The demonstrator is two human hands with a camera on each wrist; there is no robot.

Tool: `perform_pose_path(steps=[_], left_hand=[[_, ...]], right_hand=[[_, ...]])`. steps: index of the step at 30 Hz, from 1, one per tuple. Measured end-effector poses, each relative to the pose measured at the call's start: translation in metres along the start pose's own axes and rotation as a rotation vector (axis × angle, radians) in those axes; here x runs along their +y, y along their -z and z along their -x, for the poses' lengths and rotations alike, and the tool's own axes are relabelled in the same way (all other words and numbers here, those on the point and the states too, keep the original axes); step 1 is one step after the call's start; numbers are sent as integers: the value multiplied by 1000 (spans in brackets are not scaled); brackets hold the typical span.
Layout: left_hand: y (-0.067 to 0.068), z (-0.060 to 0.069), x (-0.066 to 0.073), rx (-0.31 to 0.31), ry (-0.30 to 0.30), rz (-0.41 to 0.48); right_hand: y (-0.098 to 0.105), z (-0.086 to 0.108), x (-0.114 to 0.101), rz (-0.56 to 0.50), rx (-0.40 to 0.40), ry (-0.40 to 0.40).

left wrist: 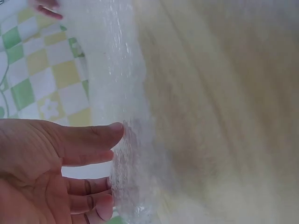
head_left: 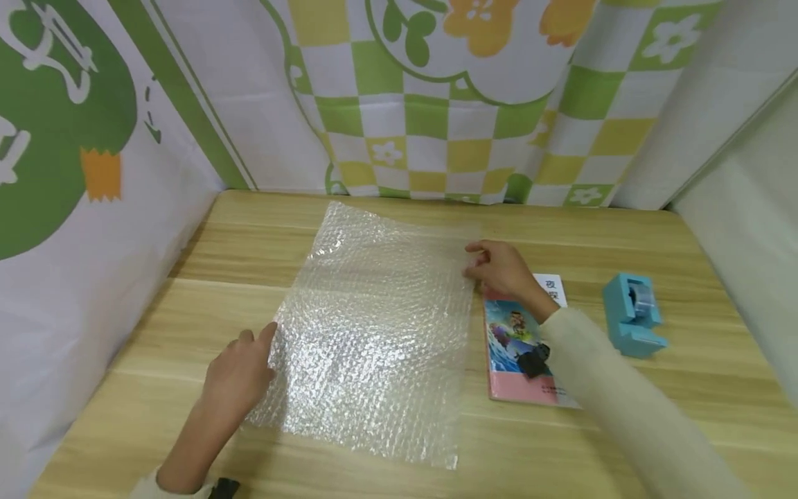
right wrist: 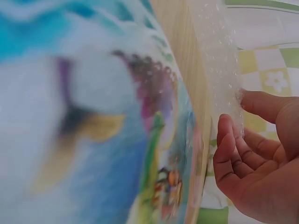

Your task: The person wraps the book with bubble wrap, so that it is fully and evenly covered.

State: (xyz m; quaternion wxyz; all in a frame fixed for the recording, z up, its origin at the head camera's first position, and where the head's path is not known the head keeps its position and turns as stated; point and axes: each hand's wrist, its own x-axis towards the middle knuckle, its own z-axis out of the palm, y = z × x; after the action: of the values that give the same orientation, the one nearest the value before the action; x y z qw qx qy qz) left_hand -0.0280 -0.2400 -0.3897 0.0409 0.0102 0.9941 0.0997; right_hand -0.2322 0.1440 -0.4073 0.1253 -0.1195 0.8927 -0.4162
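Note:
A clear sheet of bubble wrap (head_left: pixel 374 333) is spread over the wooden table, slightly slanted. At its left edge, my left hand (head_left: pixel 240 371) pinches the sheet between thumb and fingers; the left wrist view shows the thumb on the bubble wrap (left wrist: pixel 126 158). My right hand (head_left: pixel 501 267) pinches the upper right edge, its thumb and index finger meeting at the plastic, with the other fingers curled loosely in the right wrist view. Below that wrist lies a book (head_left: pixel 508 339) with a blue and pink illustrated cover, partly hidden by the right forearm.
To the right of the book stands a blue tape dispenser (head_left: pixel 630 319) with a clear roll. A checked green and yellow curtain (head_left: pixel 430 132) hangs behind the wooden table (head_left: pixel 218 312). White cloth walls flank both sides.

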Motion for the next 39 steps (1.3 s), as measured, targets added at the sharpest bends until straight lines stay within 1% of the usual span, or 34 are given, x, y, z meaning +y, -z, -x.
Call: perform_pose_path(steps=[2, 5, 6, 9, 11, 13, 16, 21, 25, 28, 31, 34, 36, 39], left_hand=[[1, -6, -2, 29, -32, -42], [3, -16, -5, 53, -68, -88], [3, -19, -6, 61, -81, -101], [0, -28, -10, 82, -131, -136], [0, -34, -12, 98, -161, -165], [1, -40, -14, 99, -180, -191], [4, -48, -14, 91, -181, -219], [7, -62, -18, 88, -175, -239], [5, -68, -22, 76, -170, -229], [4, -68, -23, 56, -159, -204], [7, -66, -22, 24, -133, -167], [14, -64, -17, 9, -107, -134], [19, -64, -11, 4, -97, -108], [21, -65, 4, 29, -131, -69]], right_hand=[[1, 5, 1, -4, 10, -7], [2, 13, 2, 52, 32, 8], [3, 15, 3, 57, 33, 8], [5, 24, 5, 102, 50, 12], [5, 29, 5, 79, 46, -1], [5, 34, 5, 63, 48, -20], [3, 38, 5, 51, 46, -45], [3, 42, 5, 104, 76, -45], [2, 44, 5, 108, 81, -51], [1, 48, 6, 108, 78, -50], [1, 52, 6, 114, 89, -29], [4, 59, 6, 117, 107, -18], [6, 66, 6, 115, 123, -14], [13, 79, 7, 123, 151, -21]])
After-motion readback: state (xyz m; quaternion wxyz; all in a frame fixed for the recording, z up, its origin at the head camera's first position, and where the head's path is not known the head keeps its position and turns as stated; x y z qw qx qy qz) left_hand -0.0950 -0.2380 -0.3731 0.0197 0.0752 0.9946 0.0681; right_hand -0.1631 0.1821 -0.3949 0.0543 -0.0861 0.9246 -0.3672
